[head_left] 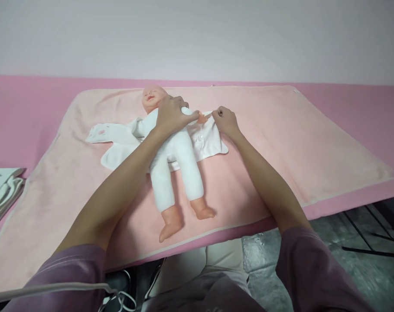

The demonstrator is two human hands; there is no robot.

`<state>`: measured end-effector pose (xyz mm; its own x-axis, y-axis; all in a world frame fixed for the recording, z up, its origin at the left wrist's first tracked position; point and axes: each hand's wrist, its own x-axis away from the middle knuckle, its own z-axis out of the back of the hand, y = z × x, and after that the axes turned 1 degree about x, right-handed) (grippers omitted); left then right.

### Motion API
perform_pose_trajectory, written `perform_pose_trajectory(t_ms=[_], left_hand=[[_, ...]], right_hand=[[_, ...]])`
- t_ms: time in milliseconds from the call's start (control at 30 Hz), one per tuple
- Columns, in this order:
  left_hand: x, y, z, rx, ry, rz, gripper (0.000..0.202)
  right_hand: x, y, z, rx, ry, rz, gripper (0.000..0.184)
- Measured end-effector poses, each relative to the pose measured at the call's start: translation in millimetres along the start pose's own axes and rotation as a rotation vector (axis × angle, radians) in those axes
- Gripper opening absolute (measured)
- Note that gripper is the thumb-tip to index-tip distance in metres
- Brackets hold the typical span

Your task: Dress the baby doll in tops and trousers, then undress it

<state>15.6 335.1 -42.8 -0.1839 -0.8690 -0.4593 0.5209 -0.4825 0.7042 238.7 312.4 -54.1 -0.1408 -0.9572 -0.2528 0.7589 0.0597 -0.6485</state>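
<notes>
A baby doll point(175, 149) with a white cloth body lies on its back, its head toward the far edge. Under it a white baby shirt point(117, 151) is spread open, one printed sleeve stretched out to the left. My left hand point(172, 113) wraps over the doll's chest and shoulder, thumb pointing along its arm toward the doll's small hand point(202, 117). My right hand point(226, 120) is closed in a pinch on the upper right edge of the shirt, just beyond the doll's hand. Part of the doll's shoulder and neck is hidden behind my left hand.
A pale pink blanket point(265, 151) covers much of the pink table point(356, 112). Folded white clothes point(4, 190) lie at the left edge. A wall rises behind the table. A cable point(53, 287) crosses the lower left, and a black metal frame point(372, 251) stands at lower right.
</notes>
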Motion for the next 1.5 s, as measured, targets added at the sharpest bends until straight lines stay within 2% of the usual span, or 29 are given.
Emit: perform_pose_trajectory(t_ms=[100,233,300,367,467,567,633,700,767,833,867,933,1000,1033,1067,1133,1167,1233,1300,1333,1433,1500], left_hand=[[-3.2,-7.0,-5.2,-0.048,-0.100,-0.039,0.034],[-10.0,-16.6,-16.6,-0.062,-0.116,-0.062,0.038],[-14.9,-18.5,-22.2,-0.032,-0.068,-0.070,0.043],[-20.1,-15.6,-25.3,0.021,0.028,-0.066,0.049],[-20.5,-3.3,-18.4,0.099,0.200,-0.056,0.057],[4.8,5.4,13.9,0.114,0.293,-0.102,0.064],[41.1,0.6,50.7,0.033,0.302,-0.132,0.063],[87.2,-14.9,93.8,-0.145,0.294,-0.117,0.055],[130.5,-37.9,135.3,-0.337,0.229,0.038,0.043],[157.9,-62.2,169.0,-0.524,0.163,0.278,0.043],[163.4,-72.2,181.6,-0.585,0.085,0.399,0.045],[158.7,-82.9,197.1,-0.617,-0.144,0.580,0.046],[140.6,-76.9,198.2,-0.541,-0.338,0.634,0.040],[130.1,-67.5,192.9,-0.494,-0.359,0.611,0.038],[120.4,-54.3,183.8,-0.444,-0.310,0.555,0.034],[108.2,-21.3,156.9,-0.367,-0.077,0.330,0.022],[107.3,-4.4,141.3,-0.338,-0.019,0.172,0.016],[116.6,22.2,113.6,-0.353,-0.083,-0.118,0.013],[137.8,31.5,98.9,-0.406,-0.160,-0.255,0.014],[150.5,28.7,97.7,-0.414,-0.162,-0.264,0.015],[185.2,-0.1,111.2,-0.400,-0.077,-0.172,0.027],[198.5,-20.9,123.5,-0.437,-0.083,-0.093,0.034]], right_hand=[[4.1,-10.4,2.1,-0.040,0.002,0.088,0.026],[15.7,-30.6,3.1,-0.068,-0.053,0.275,0.026],[21.0,-40.3,-3.6,-0.034,-0.071,0.318,0.027],[25.3,-49.4,-15.4,0.016,-0.098,0.330,0.026],[32.2,-58.7,-32.1,0.097,-0.157,0.320,0.019],[46.6,-50.4,-29.6,0.117,-0.141,0.352,0.021],[63.2,-30.4,-15.6,0.099,-0.101,0.369,0.026],[82.6,-2.1,1.4,0.119,-0.079,0.323,0.024],[99.1,26.3,14.0,0.204,-0.077,0.224,0.026],[106.3,45.4,19.5,0.270,-0.075,0.155,0.029],[105.2,49.2,20.1,0.285,-0.095,0.142,0.029],[94.1,43.0,20.0,0.258,-0.180,0.150,0.032],[76.3,19.3,20.6,0.195,-0.248,0.175,0.036],[67.8,2.5,21.0,0.147,-0.227,0.213,0.036],[61.4,-16.1,21.2,0.092,-0.162,0.280,0.035],[58.5,-52.4,19.1,-0.004,-0.012,0.492,0.028],[62.8,-66.7,16.5,-0.029,0.022,0.620,0.024],[81.6,-81.1,9.3,0.011,-0.042,0.850,0.016],[107.6,-73.2,3.2,0.083,-0.164,0.943,0.008],[120.5,-62.0,2.0,0.082,-0.190,0.914,0.007],[148.5,-18.2,5.8,-0.036,-0.147,0.662,0.023],[155.4,3.5,9.4,-0.017,-0.193,0.615,0.026]])
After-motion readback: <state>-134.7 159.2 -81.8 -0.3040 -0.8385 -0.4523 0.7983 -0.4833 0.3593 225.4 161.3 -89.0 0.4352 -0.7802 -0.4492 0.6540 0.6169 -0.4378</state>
